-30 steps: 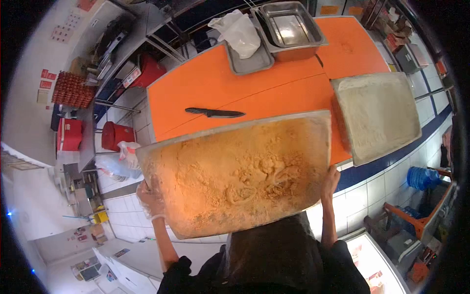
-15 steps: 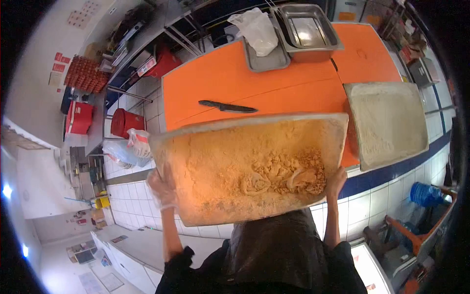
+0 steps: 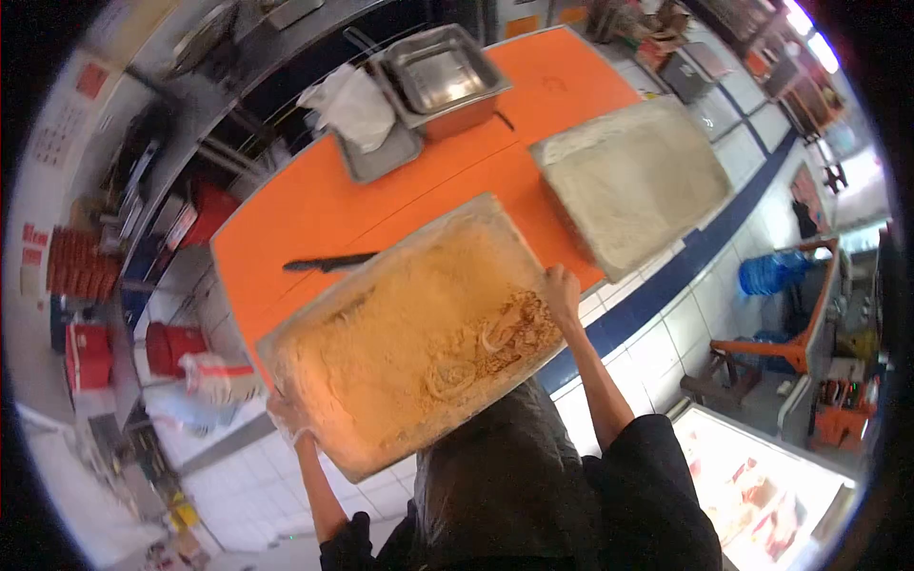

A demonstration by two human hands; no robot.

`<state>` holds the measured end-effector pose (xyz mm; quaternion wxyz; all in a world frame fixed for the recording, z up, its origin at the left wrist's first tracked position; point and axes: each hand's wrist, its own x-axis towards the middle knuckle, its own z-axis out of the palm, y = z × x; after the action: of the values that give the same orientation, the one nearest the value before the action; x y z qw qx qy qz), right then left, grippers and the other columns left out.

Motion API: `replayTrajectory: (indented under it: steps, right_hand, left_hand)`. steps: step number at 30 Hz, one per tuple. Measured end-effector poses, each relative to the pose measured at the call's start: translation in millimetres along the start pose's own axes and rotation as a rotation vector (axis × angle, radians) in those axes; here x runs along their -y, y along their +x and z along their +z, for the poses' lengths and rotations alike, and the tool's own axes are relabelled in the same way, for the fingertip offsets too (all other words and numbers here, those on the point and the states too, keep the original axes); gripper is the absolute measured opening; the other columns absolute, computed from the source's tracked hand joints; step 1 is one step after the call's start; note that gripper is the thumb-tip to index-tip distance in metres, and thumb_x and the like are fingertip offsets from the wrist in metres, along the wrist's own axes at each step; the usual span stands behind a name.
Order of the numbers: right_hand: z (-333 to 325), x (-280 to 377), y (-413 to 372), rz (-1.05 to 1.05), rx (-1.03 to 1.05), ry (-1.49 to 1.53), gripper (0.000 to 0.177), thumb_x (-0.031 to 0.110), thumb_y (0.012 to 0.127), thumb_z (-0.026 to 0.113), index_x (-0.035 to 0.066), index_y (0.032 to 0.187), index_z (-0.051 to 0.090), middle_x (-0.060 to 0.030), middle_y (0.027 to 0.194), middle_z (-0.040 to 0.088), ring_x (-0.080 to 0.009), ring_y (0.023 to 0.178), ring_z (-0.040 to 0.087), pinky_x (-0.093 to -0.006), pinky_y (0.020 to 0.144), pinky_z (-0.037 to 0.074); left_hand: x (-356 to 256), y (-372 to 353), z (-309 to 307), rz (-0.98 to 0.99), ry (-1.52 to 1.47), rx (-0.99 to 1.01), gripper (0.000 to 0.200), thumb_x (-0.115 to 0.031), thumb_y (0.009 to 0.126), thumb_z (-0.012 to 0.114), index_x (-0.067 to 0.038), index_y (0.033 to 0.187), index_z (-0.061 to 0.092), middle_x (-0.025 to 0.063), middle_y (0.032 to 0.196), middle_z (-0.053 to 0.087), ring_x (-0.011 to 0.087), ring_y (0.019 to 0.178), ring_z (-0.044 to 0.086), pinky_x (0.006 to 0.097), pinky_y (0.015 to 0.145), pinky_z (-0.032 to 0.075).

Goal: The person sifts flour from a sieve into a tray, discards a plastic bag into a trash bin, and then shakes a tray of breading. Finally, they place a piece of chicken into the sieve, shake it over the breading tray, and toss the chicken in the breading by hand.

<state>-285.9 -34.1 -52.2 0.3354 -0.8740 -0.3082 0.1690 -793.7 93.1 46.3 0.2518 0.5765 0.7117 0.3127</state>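
I hold a large rectangular tub (image 3: pixel 500 217) by its two short ends, in front of my body. Orange-tan powder, like seasoned flour, covers its floor, and crumbly clumps (image 3: pixel 524 328) with a few coated pieces gather toward its right end. My left hand (image 3: pixel 288 416), in what looks like a clear plastic glove, is closed around the left end. Around the right end my right hand (image 3: pixel 562 290) is closed, its far fingers hidden by the wall. A black knife (image 3: pixel 328 262) lies on the orange table (image 3: pixel 433 176) just beyond the tub, its tip partly covered.
A second large pale tub (image 3: pixel 647 181) rests at the table's right side. Farther back are a deep steel pan (image 3: pixel 447 81), a small grey tray (image 3: pixel 381 160) and a white plastic bag (image 3: pixel 352 105). A lit display case (image 3: pixel 752 504) stands at lower right.
The tub has tilted in view, its right end higher and its left end lower. My head view has turned, so the table and second tub appear shifted left. Both hands keep their hold.
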Motion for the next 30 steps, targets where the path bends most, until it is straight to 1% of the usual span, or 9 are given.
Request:
replayTrajectory:
  steps: [6, 8, 11, 15, 17, 21, 24, 27, 30]
  right_hand:
    - [-2.7, -5.5, 14.4, -0.143, -0.128, -0.246, 0.019, 0.016, 0.087, 0.05, -0.002, 0.08, 0.054, -0.0282, 0.076, 0.062, -0.0453, 0.068, 0.062, -0.0536, 0.06, 0.05]
    - [-9.1, -9.8, 19.7, -0.167, -0.171, -0.304, 0.018, 0.015, 0.086, 0.051, -0.002, 0.08, 0.054, -0.0269, 0.075, 0.062, -0.045, 0.066, 0.062, -0.0535, 0.06, 0.05]
    - [-25.3, -8.3, 26.3, -0.1, -0.059, -0.432, 0.024, 0.019, 0.092, 0.046, -0.003, 0.094, 0.056, -0.0249, 0.081, 0.06, -0.0469, 0.081, 0.059, -0.053, 0.073, 0.046]
    - [-55.1, 57.3, -27.5, -0.329, -0.403, -0.352, 0.023, 0.016, 0.091, 0.051, -0.002, 0.101, 0.06, -0.0249, 0.097, 0.06, -0.0403, 0.089, 0.061, -0.0477, 0.082, 0.048]
    - [-78.7, 79.6, -71.9, -0.418, -0.539, -0.345, 0.024, 0.015, 0.09, 0.053, -0.002, 0.106, 0.06, -0.0231, 0.1, 0.058, -0.0393, 0.092, 0.06, -0.0459, 0.085, 0.046]
    - [-107.3, 32.8, -155.8, 0.001, -0.454, 0.076, 0.014, 0.01, 0.089, 0.058, 0.0, 0.098, 0.059, -0.0159, 0.093, 0.058, -0.0314, 0.09, 0.059, -0.0374, 0.076, 0.047]
    - [-92.6, -105.1, -228.3, 0.244, -0.444, 0.112, 0.018, 0.016, 0.089, 0.059, 0.0, 0.097, 0.062, -0.0157, 0.082, 0.062, -0.0257, 0.079, 0.063, -0.0369, 0.068, 0.048]
    - [-42.5, -271.7, -335.7, 0.512, -0.306, 0.107, 0.026, 0.022, 0.089, 0.055, -0.002, 0.096, 0.063, -0.014, 0.074, 0.066, -0.0241, 0.061, 0.065, -0.0376, 0.058, 0.05]
    - [1.4, -372.2, -462.5, 1.031, -0.12, 0.503, 0.028, 0.024, 0.09, 0.049, 0.0, 0.095, 0.064, -0.0126, 0.075, 0.066, -0.0249, 0.061, 0.065, -0.0402, 0.054, 0.052]
  left_hand:
    - [114.4, -9.4, 76.1, -0.307, -0.322, 0.046, 0.049, -0.04, 0.093, 0.06, 0.003, 0.115, 0.052, 0.0105, 0.094, 0.062, 0.02, 0.077, 0.058, 0.0361, 0.063, 0.049]
    - [135.2, -7.8, 101.5, -0.259, -0.393, 0.048, 0.052, -0.04, 0.093, 0.061, 0.003, 0.119, 0.047, 0.0117, 0.099, 0.061, 0.0213, 0.078, 0.057, 0.0372, 0.064, 0.049]
    - [113.9, 6.2, 124.6, -0.307, -0.378, 0.106, 0.054, -0.04, 0.093, 0.061, 0.003, 0.121, 0.043, 0.0133, 0.103, 0.059, 0.024, 0.08, 0.058, 0.0393, 0.069, 0.049]
    - [8.1, 0.1, 109.4, -0.417, -0.176, 0.147, 0.05, -0.035, 0.094, 0.058, 0.006, 0.12, 0.047, 0.0159, 0.106, 0.061, 0.0274, 0.082, 0.059, 0.0414, 0.075, 0.048]
    - [13.7, 6.3, 113.2, -0.307, -0.232, 0.188, 0.049, -0.034, 0.094, 0.058, 0.007, 0.12, 0.049, 0.0171, 0.108, 0.062, 0.0275, 0.084, 0.06, 0.041, 0.075, 0.048]
    - [26.3, 15.5, 123.9, -0.175, -0.156, 0.174, 0.048, -0.032, 0.093, 0.058, 0.008, 0.121, 0.054, 0.0187, 0.108, 0.065, 0.0279, 0.082, 0.064, 0.0398, 0.073, 0.049]
    - [-29.7, -12.8, 106.8, -0.225, -0.188, 0.177, 0.047, -0.033, 0.093, 0.058, 0.007, 0.118, 0.057, 0.0189, 0.102, 0.067, 0.0286, 0.077, 0.066, 0.0403, 0.071, 0.05]
    - [-19.6, -14.4, 108.7, -0.174, -0.151, 0.183, 0.046, -0.033, 0.093, 0.057, 0.007, 0.116, 0.058, 0.0183, 0.101, 0.068, 0.0289, 0.075, 0.066, 0.0404, 0.07, 0.051]
    - [-16.5, -19.2, 110.5, -0.118, -0.09, 0.17, 0.045, -0.034, 0.094, 0.057, 0.006, 0.115, 0.059, 0.0177, 0.099, 0.068, 0.0292, 0.073, 0.065, 0.0404, 0.069, 0.051]
